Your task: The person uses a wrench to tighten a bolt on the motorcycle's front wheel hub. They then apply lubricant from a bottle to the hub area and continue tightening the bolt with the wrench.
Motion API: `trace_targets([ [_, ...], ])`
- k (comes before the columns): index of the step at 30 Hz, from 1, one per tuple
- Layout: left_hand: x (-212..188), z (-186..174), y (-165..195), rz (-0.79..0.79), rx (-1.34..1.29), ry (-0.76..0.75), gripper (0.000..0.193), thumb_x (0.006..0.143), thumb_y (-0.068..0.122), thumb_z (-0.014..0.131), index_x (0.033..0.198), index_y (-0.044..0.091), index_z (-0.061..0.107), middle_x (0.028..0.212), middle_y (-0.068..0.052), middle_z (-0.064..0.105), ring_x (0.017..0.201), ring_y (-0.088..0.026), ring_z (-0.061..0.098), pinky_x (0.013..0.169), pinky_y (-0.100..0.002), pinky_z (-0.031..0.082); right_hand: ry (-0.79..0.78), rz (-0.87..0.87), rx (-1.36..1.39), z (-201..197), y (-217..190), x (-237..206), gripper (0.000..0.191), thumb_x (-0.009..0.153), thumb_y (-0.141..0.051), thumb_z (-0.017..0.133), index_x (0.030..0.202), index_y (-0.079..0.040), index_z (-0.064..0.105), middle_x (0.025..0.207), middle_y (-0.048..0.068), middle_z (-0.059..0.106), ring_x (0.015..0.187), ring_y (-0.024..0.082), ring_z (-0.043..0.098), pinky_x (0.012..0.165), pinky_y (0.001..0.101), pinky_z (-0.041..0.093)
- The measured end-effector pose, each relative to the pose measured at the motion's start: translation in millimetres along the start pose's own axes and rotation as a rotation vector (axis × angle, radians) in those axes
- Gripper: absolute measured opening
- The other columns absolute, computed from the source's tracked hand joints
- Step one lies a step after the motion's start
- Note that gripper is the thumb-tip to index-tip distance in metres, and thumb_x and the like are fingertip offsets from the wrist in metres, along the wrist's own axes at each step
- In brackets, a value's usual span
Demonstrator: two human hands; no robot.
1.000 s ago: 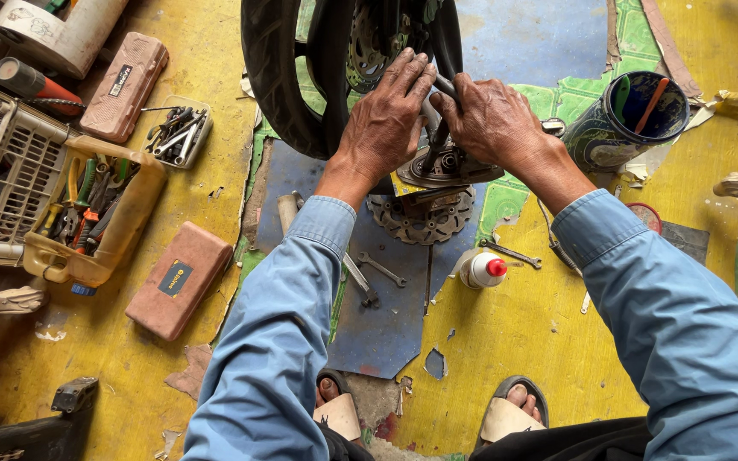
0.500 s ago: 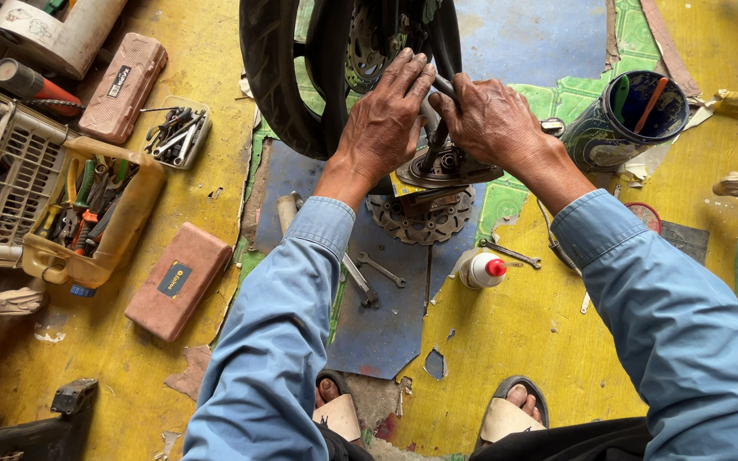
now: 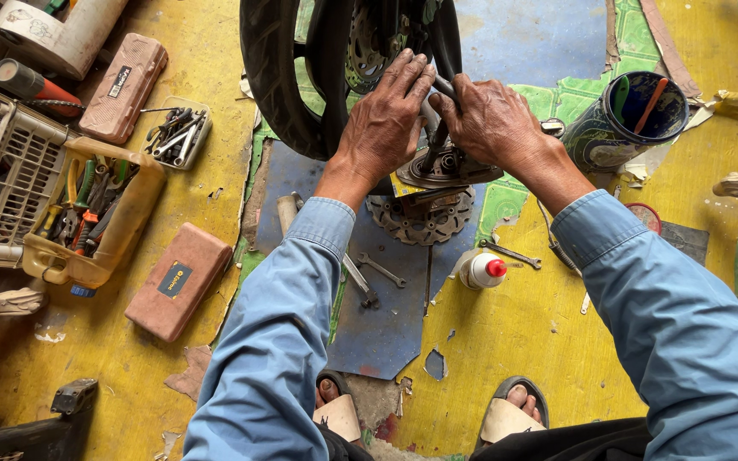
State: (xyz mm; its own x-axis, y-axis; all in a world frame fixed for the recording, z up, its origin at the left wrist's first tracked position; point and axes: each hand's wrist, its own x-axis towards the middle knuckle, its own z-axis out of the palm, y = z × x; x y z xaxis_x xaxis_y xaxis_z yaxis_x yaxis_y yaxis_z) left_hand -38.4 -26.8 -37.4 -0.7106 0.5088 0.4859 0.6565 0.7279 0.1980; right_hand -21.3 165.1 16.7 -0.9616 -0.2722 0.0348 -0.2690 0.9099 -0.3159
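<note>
A motorcycle wheel with a black tyre (image 3: 271, 77) stands at the top middle. My left hand (image 3: 383, 124) and my right hand (image 3: 490, 119) are both closed on a dark metal part (image 3: 437, 158) at the wheel's hub, fingers wrapped around its upper end. Below that part a toothed brake disc (image 3: 424, 220) lies flat on the floor. Both forearms are in blue sleeves. What the fingers clasp inside is hidden.
Wrenches (image 3: 369, 277) and a small white bottle with a red cap (image 3: 482, 270) lie near my knees. A yellow tool tray (image 3: 87, 218), a white crate (image 3: 2, 179), two brown cases (image 3: 177, 282) and a can with brushes (image 3: 629, 115) surround me. My sandalled feet (image 3: 510, 414) are below.
</note>
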Motion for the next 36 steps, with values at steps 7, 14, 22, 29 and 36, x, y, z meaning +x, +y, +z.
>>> trace_targets([
  [7, -0.2, -0.4, 0.0, 0.004, 0.008, 0.001, 0.061, 0.09, 0.005, 0.071, 0.148, 0.004, 0.053, 0.155, -0.013, 0.049, 0.149, -0.031, 0.039, 0.11, -0.04, 0.054, -0.032, 0.03, 0.007, -1.5, -1.7, -0.1, 0.046, 0.11, -0.044, 0.048, 0.11, 0.0, 0.062, 0.074, 0.026, 0.068, 0.072, 0.047, 0.07, 0.066, 0.0586, 0.054],
  [14, -0.5, -1.3, 0.9, 0.003, 0.006, -0.002, 0.061, 0.089, 0.006, 0.072, 0.147, 0.004, 0.053, 0.155, -0.013, 0.049, 0.149, -0.031, 0.04, 0.11, -0.04, 0.054, -0.033, 0.027, 0.006, -1.0, -1.4, -0.6, 0.047, 0.11, -0.045, 0.048, 0.111, 0.0, 0.062, 0.074, 0.027, 0.068, 0.073, 0.047, 0.07, 0.068, 0.0588, 0.054],
  [22, -0.6, 0.6, 0.3, -0.004, 0.006, 0.001, 0.06, 0.09, 0.006, 0.071, 0.147, 0.005, 0.053, 0.155, -0.013, 0.049, 0.149, -0.03, 0.039, 0.11, -0.04, 0.055, -0.02, 0.017, 0.003, 0.0, -0.4, -0.2, 0.046, 0.11, -0.044, 0.048, 0.111, 0.0, 0.063, 0.075, 0.027, 0.068, 0.074, 0.048, 0.07, 0.067, 0.0588, 0.054],
  [29, -1.3, 1.9, -0.3, -0.007, -0.004, -0.007, 0.06, 0.09, 0.004, 0.07, 0.148, 0.004, 0.053, 0.156, -0.014, 0.049, 0.15, -0.031, 0.039, 0.11, -0.04, 0.055, -0.043, 0.033, 0.004, 0.3, -0.6, -0.1, 0.047, 0.11, -0.044, 0.047, 0.111, 0.0, 0.062, 0.074, 0.027, 0.068, 0.073, 0.047, 0.071, 0.067, 0.0584, 0.055],
  [36, -1.0, 3.5, -0.3, -0.005, 0.007, -0.002, 0.06, 0.09, 0.004, 0.069, 0.148, 0.004, 0.053, 0.156, -0.014, 0.049, 0.15, -0.03, 0.039, 0.111, -0.04, 0.054, -0.018, 0.009, 0.007, 1.0, 0.2, -0.7, 0.046, 0.11, -0.043, 0.048, 0.111, 0.0, 0.063, 0.074, 0.026, 0.068, 0.073, 0.047, 0.07, 0.067, 0.0583, 0.055],
])
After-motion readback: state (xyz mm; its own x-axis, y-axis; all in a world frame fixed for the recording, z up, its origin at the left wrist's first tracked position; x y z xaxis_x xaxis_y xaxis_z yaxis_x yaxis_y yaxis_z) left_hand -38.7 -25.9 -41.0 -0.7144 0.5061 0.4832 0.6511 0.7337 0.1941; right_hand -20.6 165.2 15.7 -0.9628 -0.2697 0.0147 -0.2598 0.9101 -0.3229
